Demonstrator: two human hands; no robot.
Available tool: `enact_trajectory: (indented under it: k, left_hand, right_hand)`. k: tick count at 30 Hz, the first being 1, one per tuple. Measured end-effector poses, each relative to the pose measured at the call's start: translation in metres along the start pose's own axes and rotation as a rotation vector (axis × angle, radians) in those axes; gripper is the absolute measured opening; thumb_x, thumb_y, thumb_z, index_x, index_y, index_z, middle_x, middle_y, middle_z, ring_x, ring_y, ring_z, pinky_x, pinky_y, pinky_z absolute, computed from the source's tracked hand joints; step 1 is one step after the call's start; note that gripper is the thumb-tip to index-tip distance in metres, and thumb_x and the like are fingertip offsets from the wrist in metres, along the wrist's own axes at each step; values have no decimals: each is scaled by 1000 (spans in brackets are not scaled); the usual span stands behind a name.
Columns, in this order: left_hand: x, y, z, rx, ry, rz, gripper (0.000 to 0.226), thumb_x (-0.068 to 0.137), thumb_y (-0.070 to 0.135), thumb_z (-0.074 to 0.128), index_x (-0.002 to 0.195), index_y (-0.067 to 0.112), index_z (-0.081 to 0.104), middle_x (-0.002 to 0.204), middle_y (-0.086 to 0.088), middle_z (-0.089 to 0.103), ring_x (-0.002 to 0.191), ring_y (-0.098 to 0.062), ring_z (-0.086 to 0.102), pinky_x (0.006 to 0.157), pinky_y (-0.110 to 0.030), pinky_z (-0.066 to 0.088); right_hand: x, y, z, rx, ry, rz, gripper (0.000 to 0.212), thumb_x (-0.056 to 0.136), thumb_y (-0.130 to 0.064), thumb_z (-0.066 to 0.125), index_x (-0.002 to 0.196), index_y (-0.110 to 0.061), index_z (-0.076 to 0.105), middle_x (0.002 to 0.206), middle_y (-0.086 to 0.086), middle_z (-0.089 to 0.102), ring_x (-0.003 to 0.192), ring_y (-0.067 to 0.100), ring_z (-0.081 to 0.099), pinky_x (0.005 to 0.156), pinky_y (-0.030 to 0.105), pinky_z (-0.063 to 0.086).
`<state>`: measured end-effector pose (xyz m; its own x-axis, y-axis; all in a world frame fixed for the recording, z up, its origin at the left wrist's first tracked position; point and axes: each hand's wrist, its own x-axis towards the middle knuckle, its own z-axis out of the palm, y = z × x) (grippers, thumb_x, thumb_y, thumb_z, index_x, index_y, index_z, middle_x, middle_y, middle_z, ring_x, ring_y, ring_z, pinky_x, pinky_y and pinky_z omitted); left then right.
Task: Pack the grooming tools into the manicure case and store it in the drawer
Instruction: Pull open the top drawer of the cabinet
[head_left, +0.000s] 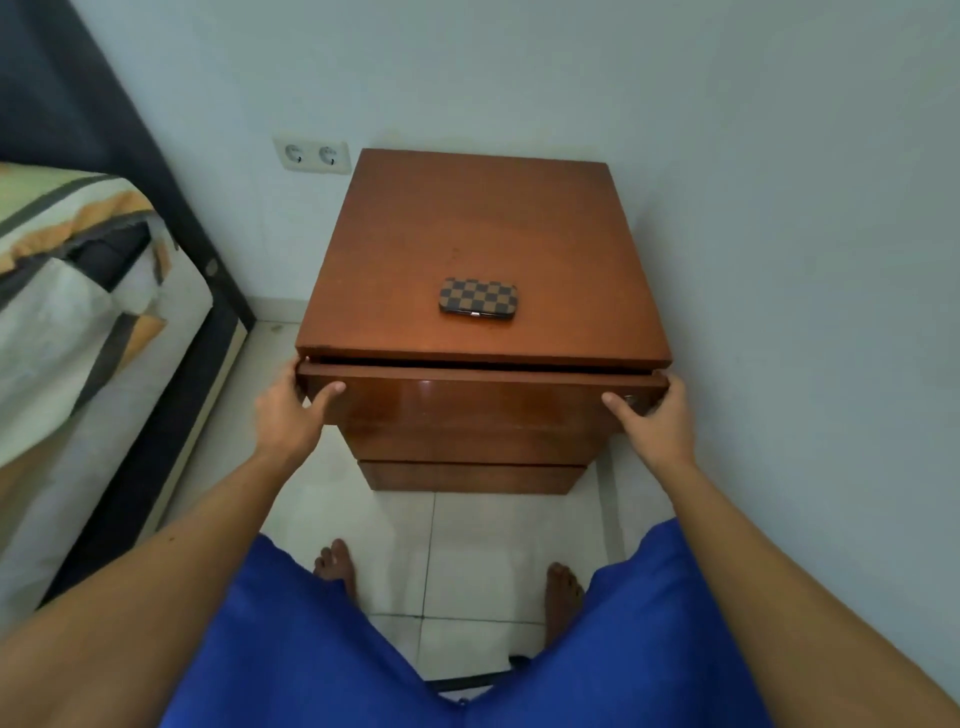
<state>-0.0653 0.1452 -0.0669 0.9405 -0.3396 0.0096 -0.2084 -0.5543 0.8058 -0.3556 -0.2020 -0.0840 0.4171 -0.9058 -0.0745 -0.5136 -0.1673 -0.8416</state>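
Observation:
A closed manicure case (478, 299) with a brown checkered cover lies flat near the front middle of the wooden nightstand top (467, 218). The top drawer (472, 400) stands out a little from the cabinet, showing a thin dark gap under the top. My left hand (293, 410) grips the drawer front's left end, thumb on the face. My right hand (654, 415) grips its right end the same way. No loose grooming tools are in sight.
A bed (78, 291) with a patterned cover stands to the left, close to the nightstand. A double wall socket (311, 154) is behind it. White walls are at the back and right. Two lower drawers (470, 475) are closed. My bare feet stand on white tiles.

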Motion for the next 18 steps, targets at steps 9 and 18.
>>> enact_trajectory:
  k: [9, 18]
  left_hand:
    - [-29, -10, -11, -14, -20, -43, 71, 93, 36, 76, 152, 15, 45, 146, -13, 61, 134, -33, 60, 112, -46, 50]
    - [-66, -29, -29, -30, -33, 16, 65, 90, 36, 79, 146, 15, 53, 138, -9, 66, 126, -25, 64, 108, -36, 51]
  right_hand:
    - [-31, 3, -16, -36, -11, -8, 85, 78, -47, 88, 144, -15, 46, 136, 9, 64, 124, 25, 62, 107, 41, 52]
    - [-78, 16, -33, -24, -33, -17, 76, 83, -40, 86, 144, -16, 46, 141, 10, 61, 133, 28, 57, 112, 40, 48]
